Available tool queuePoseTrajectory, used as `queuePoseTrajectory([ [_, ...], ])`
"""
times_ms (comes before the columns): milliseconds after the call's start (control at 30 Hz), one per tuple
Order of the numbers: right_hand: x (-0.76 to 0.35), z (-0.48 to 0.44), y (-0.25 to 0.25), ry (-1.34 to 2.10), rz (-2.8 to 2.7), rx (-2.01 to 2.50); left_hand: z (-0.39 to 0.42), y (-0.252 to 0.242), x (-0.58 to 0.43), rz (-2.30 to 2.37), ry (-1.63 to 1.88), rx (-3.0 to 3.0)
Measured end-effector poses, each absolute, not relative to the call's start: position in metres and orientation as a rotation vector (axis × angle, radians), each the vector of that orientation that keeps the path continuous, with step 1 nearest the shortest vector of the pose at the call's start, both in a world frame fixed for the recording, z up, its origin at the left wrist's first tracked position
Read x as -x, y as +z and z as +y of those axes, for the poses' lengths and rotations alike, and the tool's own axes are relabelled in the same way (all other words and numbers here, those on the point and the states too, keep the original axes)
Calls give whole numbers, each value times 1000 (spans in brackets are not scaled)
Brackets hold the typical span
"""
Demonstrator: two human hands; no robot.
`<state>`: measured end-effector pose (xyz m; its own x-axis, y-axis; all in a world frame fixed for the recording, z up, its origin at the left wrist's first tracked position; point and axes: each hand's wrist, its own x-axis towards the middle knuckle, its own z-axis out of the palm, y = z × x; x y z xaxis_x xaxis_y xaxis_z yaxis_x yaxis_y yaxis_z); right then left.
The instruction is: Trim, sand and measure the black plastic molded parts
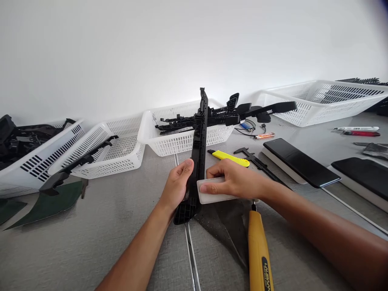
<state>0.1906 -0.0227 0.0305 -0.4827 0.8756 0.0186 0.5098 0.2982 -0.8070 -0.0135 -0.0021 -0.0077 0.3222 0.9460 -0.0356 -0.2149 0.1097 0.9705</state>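
Note:
My left hand is wrapped round the lower end of a long black plastic part, which stands tilted away from me over the grey table. My right hand pinches a translucent white block and presses it against the right side of that part. A yellow-handled tool lies just below my right wrist. Under both hands lies a dark sheet.
Several white baskets stand along the wall: one with black parts behind the held part, two to the left, one at the right. A yellow utility knife, a black caliper, a phone and pens lie to the right.

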Motion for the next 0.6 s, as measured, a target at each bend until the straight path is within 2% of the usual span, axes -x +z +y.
queuePoseTrajectory([
  [67,-191,-23,31,1082,-2116,1216,-2,-8,13,847,1032,-1112],
  [333,-193,-19,31,821,-1920,1386,-6,1,11,759,929,-1064],
  [533,-194,-19,28,1013,-2104,1288,-8,4,12,804,955,-1119],
  [600,-194,-20,29,977,-2054,1314,-8,4,12,821,959,-1104],
])
